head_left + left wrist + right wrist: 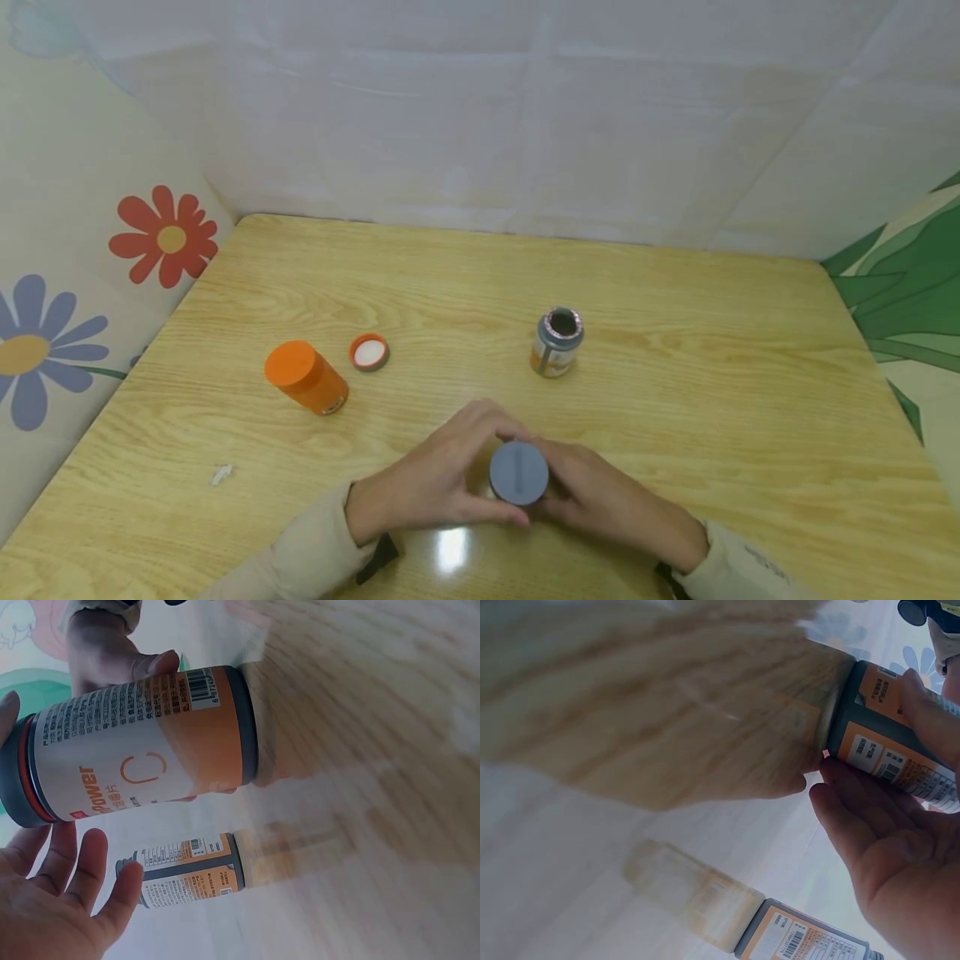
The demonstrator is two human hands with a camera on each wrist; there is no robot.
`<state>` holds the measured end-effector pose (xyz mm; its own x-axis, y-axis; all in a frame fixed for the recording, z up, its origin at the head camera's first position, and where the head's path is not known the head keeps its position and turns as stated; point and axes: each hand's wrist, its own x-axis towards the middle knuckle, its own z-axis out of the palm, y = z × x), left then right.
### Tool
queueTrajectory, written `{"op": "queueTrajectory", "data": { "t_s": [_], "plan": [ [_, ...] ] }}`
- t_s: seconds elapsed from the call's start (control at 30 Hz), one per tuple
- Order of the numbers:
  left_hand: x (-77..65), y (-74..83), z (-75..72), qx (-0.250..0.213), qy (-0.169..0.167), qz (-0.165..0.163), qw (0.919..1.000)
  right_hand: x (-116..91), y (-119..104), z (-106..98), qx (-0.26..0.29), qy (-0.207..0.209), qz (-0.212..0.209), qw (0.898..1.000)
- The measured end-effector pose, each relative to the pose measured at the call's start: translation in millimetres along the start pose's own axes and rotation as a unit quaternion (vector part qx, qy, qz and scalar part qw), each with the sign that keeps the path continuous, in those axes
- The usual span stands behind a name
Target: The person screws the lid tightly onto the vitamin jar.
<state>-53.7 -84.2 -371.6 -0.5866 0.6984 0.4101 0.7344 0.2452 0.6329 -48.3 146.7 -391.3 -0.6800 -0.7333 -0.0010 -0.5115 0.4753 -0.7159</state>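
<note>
We see a white-and-orange bottle upright on the near part of the table, a person's left hand holding its gray lid between thumb and fingers while the right hand grips its body. Beyond it, slightly right, stands a lidless can; to the left we find an upturned cap, just beside a bright orange jar, and nearer us a small white scrap.
</note>
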Motion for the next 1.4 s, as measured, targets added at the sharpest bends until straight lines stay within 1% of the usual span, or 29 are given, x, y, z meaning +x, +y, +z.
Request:
{"op": "queueTrajectory", "data": {
  "t_s": [0.17, 0.4, 0.63, 0.87, 1.0, 1.07, 1.17, 1.3, 1.4],
  "plan": [
    [-0.7, -0.9, -3.3, -0.002, -0.012, 0.005, 0.9999, -1, 0, -1, 0.008, -0.005, 0.006, 1.0],
    [-2.8, -2.2, -7.3, 0.0, -0.035, 0.0, 0.9994, 0, 0, -2, 0.02, -0.012, 0.006, 1.0],
    [-2.1, -1.4, -7.7, -0.003, -0.043, -0.004, 0.9991, 0, 0, -2, 0.026, -0.014, 0.003, 1.0],
    [-0.3, -0.2, -8.9, 0.008, -0.046, -0.006, 0.9989, -1, 0, -3, 0.023, -0.012, 0.006, 1.0],
    [0.6, -0.4, -11.1, 0.021, -0.036, -0.003, 0.9991, 1, 1, -3, 0.015, 0.008, 0.008, 1.0],
    [1.4, -0.9, -12.8, 0.025, -0.027, -0.007, 0.9993, 2, 2, -3, 0.012, 0.021, 0.021, 0.999],
    [2.8, -1.9, -15.3, 0.028, -0.015, -0.026, 0.9992, 1, 2, -5, 0.0, 0.04, 0.044, 0.998],
    [4.5, -5.1, -18.8, 0.032, 0.001, -0.057, 0.9979, 2, 4, -10, -0.022, 0.059, 0.049, 0.997],
    [5.7, -7.9, -22.0, 0.03, 0.016, -0.079, 0.9963, 3, 5, -14, -0.02, 0.069, 0.064, 0.995]
  ]
}}
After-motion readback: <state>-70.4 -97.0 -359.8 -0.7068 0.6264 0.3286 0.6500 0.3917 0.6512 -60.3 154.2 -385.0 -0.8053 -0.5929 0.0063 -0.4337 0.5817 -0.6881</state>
